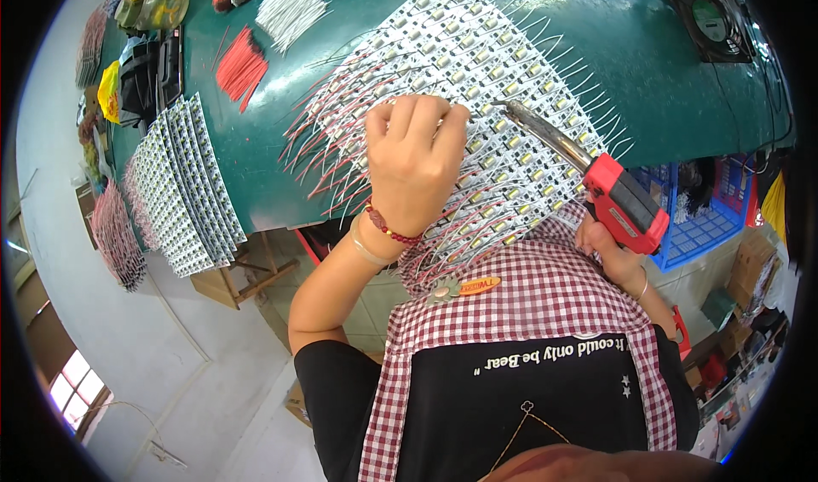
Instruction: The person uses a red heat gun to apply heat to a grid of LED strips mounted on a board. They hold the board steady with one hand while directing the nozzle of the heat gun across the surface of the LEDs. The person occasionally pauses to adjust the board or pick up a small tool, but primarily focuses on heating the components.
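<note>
A large white panel of small LED circuit boards (443, 14) lies on the green table (256, 154). Red and white wires stick out along its left side, and white wires fringe the right. My left hand (413, 167) is over the middle of the panel, its fingers curled and pinched together. Whatever those fingertips hold is hidden. In my right hand (603, 245) is a red and black soldering gun (626, 205), gripped by its handle at the panel's lower right. Its bent metal tip points left over the boards, a short way right of my left fingers.
A bundle of red wires (242, 66) and one of white wires (291, 10) lie at the far left. Stacked LED panels (189, 188) overhang the table's left edge. A black fan (709, 18) stands at the far right, above a blue crate (700, 242) beyond the table edge.
</note>
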A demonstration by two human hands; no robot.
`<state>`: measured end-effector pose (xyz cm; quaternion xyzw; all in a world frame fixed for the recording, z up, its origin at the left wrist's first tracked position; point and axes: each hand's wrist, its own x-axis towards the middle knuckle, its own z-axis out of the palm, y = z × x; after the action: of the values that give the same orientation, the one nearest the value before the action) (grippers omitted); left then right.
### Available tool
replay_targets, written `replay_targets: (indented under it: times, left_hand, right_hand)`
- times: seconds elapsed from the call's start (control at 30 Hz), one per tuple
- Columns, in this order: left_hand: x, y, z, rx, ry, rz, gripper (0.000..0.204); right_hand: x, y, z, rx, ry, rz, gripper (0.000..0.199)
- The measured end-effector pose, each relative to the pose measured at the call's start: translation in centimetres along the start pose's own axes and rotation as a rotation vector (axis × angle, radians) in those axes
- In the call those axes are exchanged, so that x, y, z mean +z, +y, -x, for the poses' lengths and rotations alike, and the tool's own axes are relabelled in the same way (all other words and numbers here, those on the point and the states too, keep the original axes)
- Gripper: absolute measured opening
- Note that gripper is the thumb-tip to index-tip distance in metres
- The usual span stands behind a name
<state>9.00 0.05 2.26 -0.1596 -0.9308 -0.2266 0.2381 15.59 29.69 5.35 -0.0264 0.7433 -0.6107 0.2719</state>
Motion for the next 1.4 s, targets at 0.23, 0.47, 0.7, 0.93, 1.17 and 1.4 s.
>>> replay_targets:
  times: [0.23, 0.47, 0.7, 0.93, 1.17, 1.4]
  left_hand:
    - [0.8, 0.9, 1.1, 0.002, -0.161, 0.134, 0.021]
    - [1.0, 1.2, 1.4, 0.029, -0.185, 0.134, 0.016]
    - [0.8, 1.2, 0.9, 0.011, -0.196, 0.150, 0.023]
    - [0.8, 1.2, 0.9, 0.025, -0.210, 0.158, 0.022]
    - [0.2, 1.2, 0.5, 0.078, -0.221, 0.020, 0.019]
    - [-0.6, 1.4, -0.3, 0.027, -0.141, 0.021, 0.019]
  right_hand:
    - [-0.4, 0.6, 1.0, 0.054, -0.016, -0.015, 0.027]
    - [-0.1, 0.4, 1.4, 0.133, -0.016, 0.067, 0.025]
    - [-0.2, 0.7, 0.6, -0.033, -0.046, 0.216, 0.022]
    - [-0.1, 0.9, 1.2, 0.013, -0.018, 0.146, 0.025]
    - [-0.7, 1.9, 1.8, 0.044, -0.040, 0.016, 0.034]
    - [-0.8, 2.4, 2.3, 0.004, -0.030, 0.027, 0.043]
